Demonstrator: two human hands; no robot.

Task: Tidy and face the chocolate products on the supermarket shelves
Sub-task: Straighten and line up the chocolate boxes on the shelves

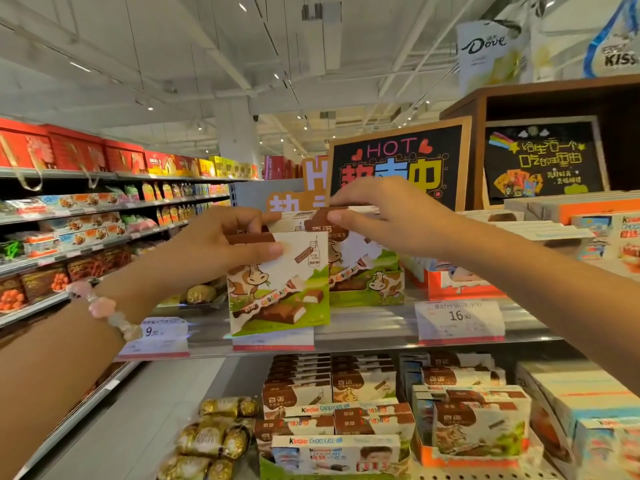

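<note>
At the end-of-aisle chocolate display, the upper shelf point(363, 327) is a flat metal deck with price tags point(460, 322) clipped along its front edge. On it stands an open green card tray point(367, 289) of cow-print boxes, packed upright. The left hand point(221, 247) grips one box point(278, 285) by its top edge, thumb on the printed face, holding it clear in front of the tray and square to the aisle, apparently to set it as the front facing. The right hand point(384, 220) pinches the brown top edge of the next box point(341, 221) in the tray, probably to steady or straighten the row. The boxes are thin, flat, glossy cardboard, so they should slide easily. The lower shelf point(485, 474) carries mixed boxes lying askew and foil-wrapped balls point(214, 438), not yet faced.
</note>
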